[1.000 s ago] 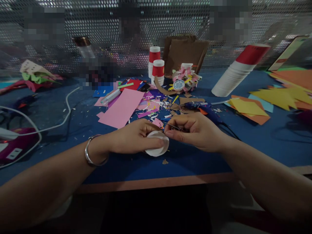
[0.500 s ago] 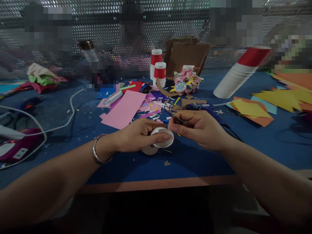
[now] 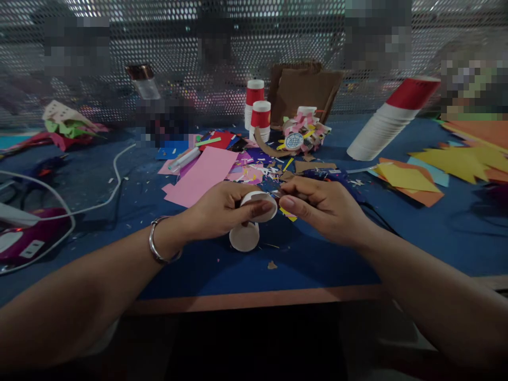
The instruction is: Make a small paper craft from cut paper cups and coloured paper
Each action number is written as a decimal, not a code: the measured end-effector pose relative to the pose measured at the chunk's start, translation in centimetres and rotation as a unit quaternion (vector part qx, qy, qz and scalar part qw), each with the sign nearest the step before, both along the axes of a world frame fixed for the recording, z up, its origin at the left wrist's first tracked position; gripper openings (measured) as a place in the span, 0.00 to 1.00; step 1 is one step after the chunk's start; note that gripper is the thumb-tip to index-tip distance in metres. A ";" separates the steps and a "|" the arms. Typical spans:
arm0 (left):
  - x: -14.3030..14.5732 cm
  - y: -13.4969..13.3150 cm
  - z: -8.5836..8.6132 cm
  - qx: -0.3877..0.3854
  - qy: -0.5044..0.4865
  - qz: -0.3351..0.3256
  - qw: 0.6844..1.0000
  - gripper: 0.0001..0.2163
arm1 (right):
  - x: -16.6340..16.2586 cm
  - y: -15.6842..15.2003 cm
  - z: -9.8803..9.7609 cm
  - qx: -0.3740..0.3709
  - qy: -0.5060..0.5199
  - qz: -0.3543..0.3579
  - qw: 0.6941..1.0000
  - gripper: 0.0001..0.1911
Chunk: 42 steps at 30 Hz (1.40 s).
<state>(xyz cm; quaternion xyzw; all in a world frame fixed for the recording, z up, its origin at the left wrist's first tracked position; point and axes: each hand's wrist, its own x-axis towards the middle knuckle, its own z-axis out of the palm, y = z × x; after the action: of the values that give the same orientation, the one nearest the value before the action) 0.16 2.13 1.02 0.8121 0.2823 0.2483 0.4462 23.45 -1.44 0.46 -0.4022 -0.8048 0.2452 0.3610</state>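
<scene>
My left hand [image 3: 222, 209] grips a cut-down white paper cup [image 3: 266, 212], thumb inside its opening and fingers round the outside. Close at its right, my right hand [image 3: 321, 209] is closed on a pair of scissors [image 3: 277, 193]; only a bit of thin metal shows past the fingertips, near the cup's rim. The handles are mostly hidden in the fingers. Just below the held cup, a second short white cup piece [image 3: 244, 238] lies on the blue table. A yellow paper scrap [image 3: 288, 214] sits between and beneath my hands.
Pink paper [image 3: 202, 177] and loose paper scraps [image 3: 270, 170] lie beyond my hands. Red-and-white cup stacks [image 3: 260, 119] stand behind, near a decorated paper craft [image 3: 305, 132]. A tilted cup stack [image 3: 391, 119] is at right. A glue gun [image 3: 337, 175] with its cable lies behind my right hand.
My left hand has raised and tilted the cup slightly, uncovering more of the cup piece below. The scissors have turned in my right hand, so less of them shows.
</scene>
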 end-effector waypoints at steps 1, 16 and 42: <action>0.0 0.0 0.0 0.010 0.005 -0.001 1.000 0.17 | 0.0 0.0 0.0 0.010 -0.008 0.001 1.000 0.24; 0.0 0.0 0.5 0.051 0.005 -0.035 0.998 0.14 | 0.0 0.0 -0.2 0.051 -0.048 0.025 0.997 0.22; 0.0 -1.0 0.4 -0.071 -0.041 -0.017 0.996 0.15 | -0.3 -0.6 0.3 0.077 -0.030 0.036 0.996 0.20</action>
<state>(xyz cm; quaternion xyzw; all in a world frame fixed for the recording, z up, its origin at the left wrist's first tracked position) 0.18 1.12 1.43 0.7720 0.2666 0.2534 0.5184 23.18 -2.09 0.77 -0.3514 -0.8457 0.1830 0.3575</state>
